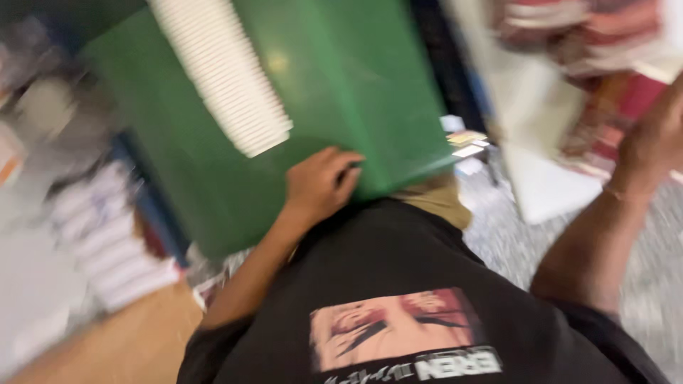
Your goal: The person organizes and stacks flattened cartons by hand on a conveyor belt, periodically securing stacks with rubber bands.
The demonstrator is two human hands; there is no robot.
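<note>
I hold a big green board point(341, 92) in front of my body, and my left hand point(320, 186) grips its lower edge, the fingers curled over the rim and the thumb behind. A long stack of white cups point(228, 78) lies on the green surface, just above this hand but not touching it. My right hand point(651, 142) is raised at the side, well apart from the board, near blurred red and white packages point(597, 43); I cannot tell if it is spread or closed on something. As I judge it, the board is already lifted and carried with one hand only, and it is not yet put down anywhere. Piles of white items point(107, 242) stand at my left.
</note>
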